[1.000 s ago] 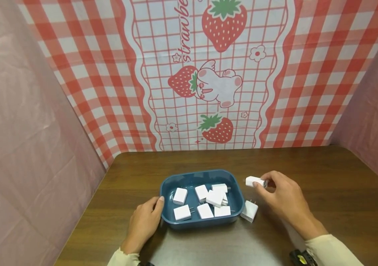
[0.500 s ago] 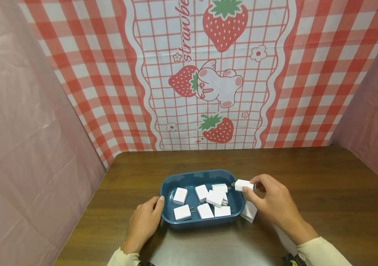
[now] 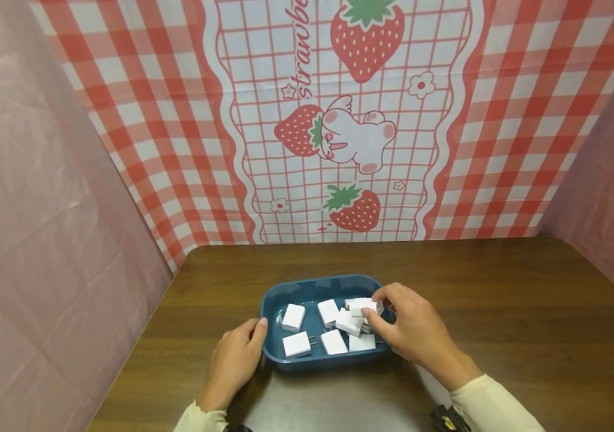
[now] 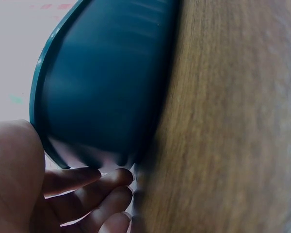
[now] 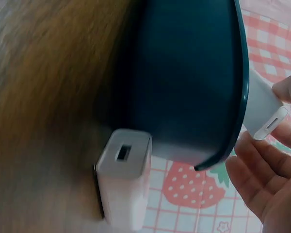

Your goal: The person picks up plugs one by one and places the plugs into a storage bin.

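Note:
Several white USB wall chargers (image 3: 297,344) lie in a blue plastic bin (image 3: 307,362), some stacked at its right end. My left hand (image 3: 235,361) holds the bin's left end, thumb at the rim (image 4: 35,92) and fingers against the outer wall. Over the right end, my right hand (image 3: 417,327) pinches another white charger (image 5: 263,104) between thumb and fingers, its USB port facing back toward the palm. One more loose charger (image 5: 125,179) stands on the table beside the bin in the right wrist view; in the head view the right hand hides it.
The bin stands on a brown wooden table (image 3: 528,312). A red-and-white checked cloth with strawberries (image 3: 358,210) hangs behind the table's far edge. Pinkish cloth (image 3: 59,240) closes off the left side, with similar cloth (image 3: 604,198) at the right.
My right hand has carried the pinched charger leftward, from beside the bin to over its right end. The loose charger has become hidden behind that hand. My left hand has stayed put.

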Demonstrator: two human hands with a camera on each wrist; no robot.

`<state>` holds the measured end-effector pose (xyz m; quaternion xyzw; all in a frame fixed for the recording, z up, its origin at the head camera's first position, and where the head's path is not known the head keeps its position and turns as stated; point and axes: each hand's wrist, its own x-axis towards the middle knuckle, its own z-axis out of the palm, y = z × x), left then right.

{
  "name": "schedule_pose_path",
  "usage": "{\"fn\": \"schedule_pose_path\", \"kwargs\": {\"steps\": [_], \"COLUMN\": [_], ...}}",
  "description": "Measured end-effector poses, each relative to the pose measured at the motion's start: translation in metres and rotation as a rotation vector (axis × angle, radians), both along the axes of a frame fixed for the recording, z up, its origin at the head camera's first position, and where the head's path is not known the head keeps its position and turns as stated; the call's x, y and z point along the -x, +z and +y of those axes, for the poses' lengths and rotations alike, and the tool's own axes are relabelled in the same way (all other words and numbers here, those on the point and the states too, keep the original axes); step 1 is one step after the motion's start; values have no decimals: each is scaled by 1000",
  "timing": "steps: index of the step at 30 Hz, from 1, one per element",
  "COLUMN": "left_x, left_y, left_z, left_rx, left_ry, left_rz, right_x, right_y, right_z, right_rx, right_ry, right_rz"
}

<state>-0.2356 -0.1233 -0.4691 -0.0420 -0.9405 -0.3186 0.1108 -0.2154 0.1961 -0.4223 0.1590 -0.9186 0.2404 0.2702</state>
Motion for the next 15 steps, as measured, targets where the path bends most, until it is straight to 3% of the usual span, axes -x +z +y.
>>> {"fn": "schedule_pose_path", "kwargs": {"steps": [8,15], "left_x": [1,1], "left_y": [0,0], "left_z": [1,0], "left_rx": [2,8], "left_ry": [-3,-2], "left_rz": [-2,-4], "right_x": [1,4], "right_y": [-4,-10], "right_z": [-13,-28], "right_rx": [14,6], "right_ry": [15,62], "right_rz": [-62,-59]}}
